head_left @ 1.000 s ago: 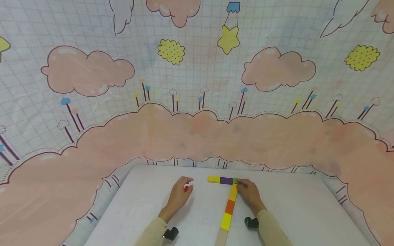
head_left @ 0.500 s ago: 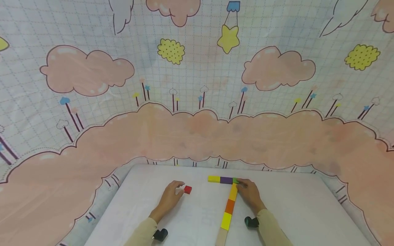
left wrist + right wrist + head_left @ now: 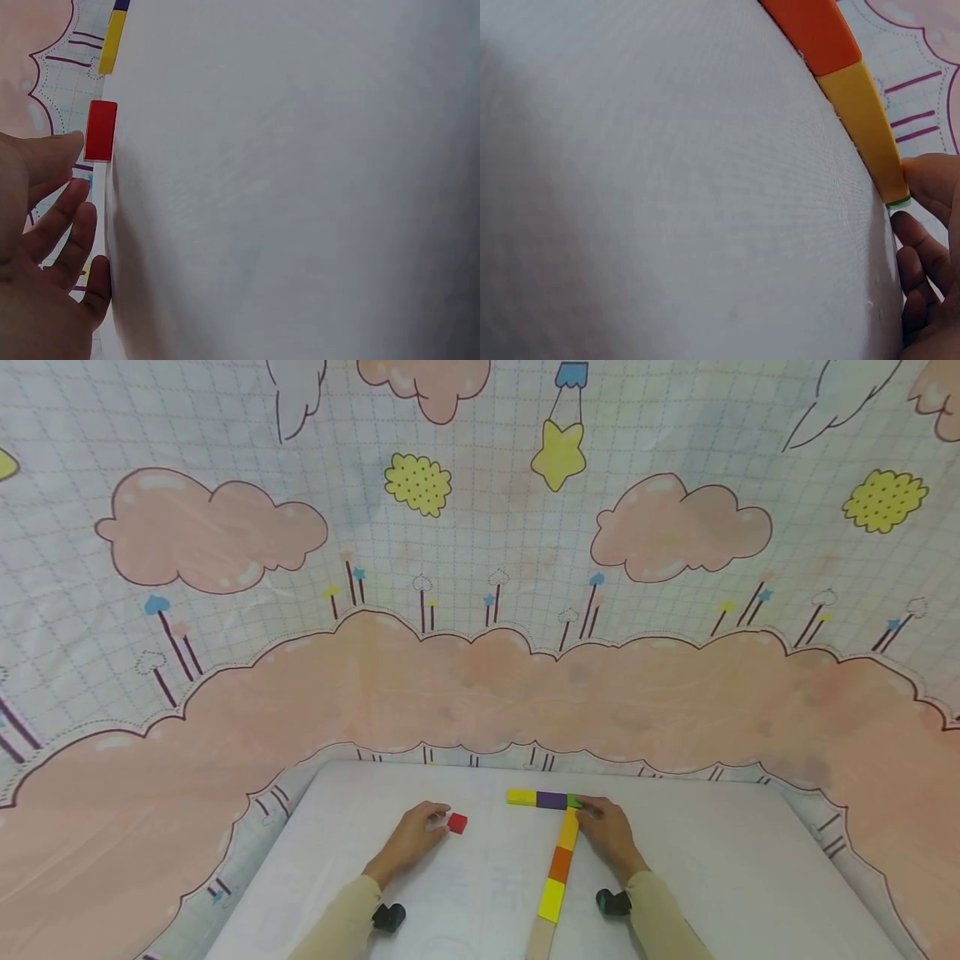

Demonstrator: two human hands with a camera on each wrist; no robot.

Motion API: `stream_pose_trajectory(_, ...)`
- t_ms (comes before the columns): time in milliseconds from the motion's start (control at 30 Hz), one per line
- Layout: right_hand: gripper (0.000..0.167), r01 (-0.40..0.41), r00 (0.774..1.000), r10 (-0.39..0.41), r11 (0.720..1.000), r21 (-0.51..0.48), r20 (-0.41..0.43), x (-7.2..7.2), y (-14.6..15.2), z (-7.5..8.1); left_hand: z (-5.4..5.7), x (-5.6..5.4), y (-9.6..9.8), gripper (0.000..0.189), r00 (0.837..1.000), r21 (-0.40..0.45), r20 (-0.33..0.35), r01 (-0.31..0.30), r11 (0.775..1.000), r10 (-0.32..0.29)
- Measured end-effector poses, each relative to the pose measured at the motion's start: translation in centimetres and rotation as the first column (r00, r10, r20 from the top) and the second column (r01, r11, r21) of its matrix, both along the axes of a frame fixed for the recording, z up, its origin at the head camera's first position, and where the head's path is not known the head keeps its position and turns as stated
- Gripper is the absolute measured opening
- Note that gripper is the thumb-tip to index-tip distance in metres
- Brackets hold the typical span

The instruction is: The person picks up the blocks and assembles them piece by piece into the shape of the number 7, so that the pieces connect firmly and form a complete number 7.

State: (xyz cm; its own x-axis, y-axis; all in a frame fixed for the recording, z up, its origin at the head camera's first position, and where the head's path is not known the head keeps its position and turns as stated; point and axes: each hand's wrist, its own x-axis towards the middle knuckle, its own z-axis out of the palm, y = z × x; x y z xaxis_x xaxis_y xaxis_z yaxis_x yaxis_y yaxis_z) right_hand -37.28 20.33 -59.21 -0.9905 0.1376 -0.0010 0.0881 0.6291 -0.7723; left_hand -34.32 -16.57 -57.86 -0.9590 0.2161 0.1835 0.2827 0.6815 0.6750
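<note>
A small red block (image 3: 457, 823) lies on the white table just off my left hand (image 3: 408, 842). That hand's thumb and fingers are parted and loosely bent, with the thumb tip (image 3: 76, 141) right beside the block in the left wrist view. My right hand (image 3: 611, 833) is at the corner of an L of blocks. Its thumb and forefinger pinch the green block (image 3: 573, 800), whose right end they hide. The thumb also lies along the end of the orange-yellow block (image 3: 870, 131). Left of the green block are a purple block (image 3: 552, 801) and a yellow block (image 3: 521, 797).
The other arm of the L runs towards me: an orange block (image 3: 560, 864), another yellow block (image 3: 551, 900) and a tan block (image 3: 540, 938) cut off by the frame. A patterned cloth (image 3: 480, 693) with clouds hangs behind the table (image 3: 360, 793).
My left hand has drawn back to the left from the red block, which now lies fully in sight on the table. The right hand stays at the corner.
</note>
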Motion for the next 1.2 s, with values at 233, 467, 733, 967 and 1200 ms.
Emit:
stream_pose_trajectory(233,0.037,0.005,1.0,-0.005,1.0,-0.008,0.011,-0.19,0.0,-0.11,-0.28,-0.55,0.16,0.037,1.0,-0.024,-0.008,0.028,0.999,-0.028)
stream_pose_trajectory(467,0.037,0.006,1.0,-0.005,1.0,-0.018,0.011,-0.19,0.02,-0.29,-0.38,-0.49,0.4,0.036,1.0,-0.036,0.024,0.0,0.999,0.001)
stream_pose_trajectory(733,0.037,0.006,1.0,-0.006,1.0,-0.018,0.017,-0.16,-0.05,-0.29,-0.54,-0.39,0.55,0.034,0.999,-0.031,0.037,-0.03,0.999,0.031)
stream_pose_trajectory(967,0.038,0.005,0.999,-0.004,0.999,-0.034,0.034,0.17,-0.2,-0.14,-0.56,0.08,0.49,0.033,0.999,-0.03,0.037,-0.028,0.999,0.029)
stream_pose_trajectory(1200,0.038,0.004,0.999,-0.003,1.0,-0.025,0.032,0.24,-0.03,-0.12,-0.46,0.01,0.78,0.033,1.0,-0.031,0.012,-0.027,0.999,0.028)
